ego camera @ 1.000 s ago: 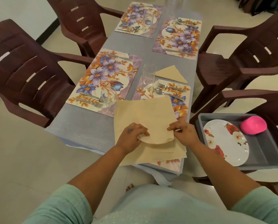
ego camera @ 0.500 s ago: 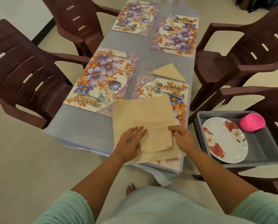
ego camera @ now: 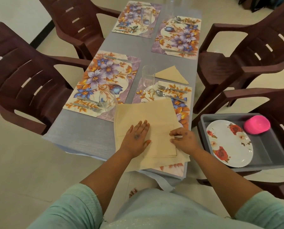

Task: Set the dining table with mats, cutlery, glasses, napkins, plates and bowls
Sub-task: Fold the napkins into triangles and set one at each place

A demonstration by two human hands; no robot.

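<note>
Napkin beige, lies on stack at near bench edge, over near-right mat. Left hand flat, fingers straight, pressing it; right hand pinches folded edge. Grey cloth bench, four floral mats, brown chairs, pale tile floor, grey tray right.

Bare grey table near left is open room. Far of the napkins, a glass, fork and spoon block. Tray sits right.
</note>
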